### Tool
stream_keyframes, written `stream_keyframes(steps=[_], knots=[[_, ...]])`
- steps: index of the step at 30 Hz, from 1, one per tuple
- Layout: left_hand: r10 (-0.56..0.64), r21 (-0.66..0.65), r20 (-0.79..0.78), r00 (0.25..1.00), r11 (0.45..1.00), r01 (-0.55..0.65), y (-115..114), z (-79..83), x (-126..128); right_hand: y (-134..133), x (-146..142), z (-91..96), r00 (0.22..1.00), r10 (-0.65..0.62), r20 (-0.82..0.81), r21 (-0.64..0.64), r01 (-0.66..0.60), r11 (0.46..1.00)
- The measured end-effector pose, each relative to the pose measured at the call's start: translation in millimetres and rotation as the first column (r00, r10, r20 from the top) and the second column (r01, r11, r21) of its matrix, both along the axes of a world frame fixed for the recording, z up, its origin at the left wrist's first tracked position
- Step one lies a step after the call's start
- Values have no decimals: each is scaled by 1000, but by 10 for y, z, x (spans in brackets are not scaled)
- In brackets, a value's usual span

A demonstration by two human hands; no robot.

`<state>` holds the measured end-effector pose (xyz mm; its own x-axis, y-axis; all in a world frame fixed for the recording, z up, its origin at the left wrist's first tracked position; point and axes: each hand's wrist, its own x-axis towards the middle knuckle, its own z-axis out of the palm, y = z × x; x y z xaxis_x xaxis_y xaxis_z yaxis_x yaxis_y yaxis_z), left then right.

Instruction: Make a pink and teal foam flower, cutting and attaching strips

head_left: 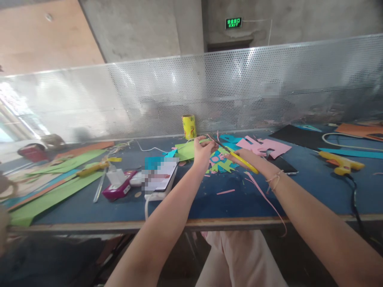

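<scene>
My right hand (243, 156) grips a pair of scissors with yellow handles (247, 164). Their blades point up and left, towards the fingertips of my left hand (203, 148). Those fingers are pinched together near the blades; what is between them is too small to make out. Below both hands lie cut scraps of green paper (225, 165), mixed with pink and blue pieces. A larger green sheet (187, 151) sits behind my left hand, and cut pink paper (277, 147) lies beyond my right. One long pink strip (266, 195) hangs over the table's front edge.
A phone (163, 175) rests on a white object, beside a purple power strip (119, 191) with white plugs. Yellow glue guns lie left (92, 169) and right (341, 161). A yellow roll (189, 126) stands against the perforated metal screen (143, 99). Coloured sheets cover both sides.
</scene>
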<state>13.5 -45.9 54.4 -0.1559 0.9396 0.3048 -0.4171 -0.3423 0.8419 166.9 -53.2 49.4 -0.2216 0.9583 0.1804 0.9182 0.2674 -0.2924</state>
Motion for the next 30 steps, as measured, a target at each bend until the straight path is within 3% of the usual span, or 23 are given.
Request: stream_keyframes(steps=[6, 16, 24, 30], knots=[[0, 16, -27, 1000, 1000, 1, 15, -11, -24, -67, 50, 62, 999, 6, 38, 85, -9, 996], [27, 70, -8, 1000, 997, -27, 68, -70, -35, -200, 19, 107, 986, -108, 124, 217, 79, 973], [-6, 13, 92, 996, 1000, 5, 126, -125, -31, -252, -39, 110, 979, -138, 153, 242, 98, 965], [53, 19, 95, 994, 998, -55, 132, -138, -25, -290, -63, 134, 971, -184, 155, 239, 144, 960]])
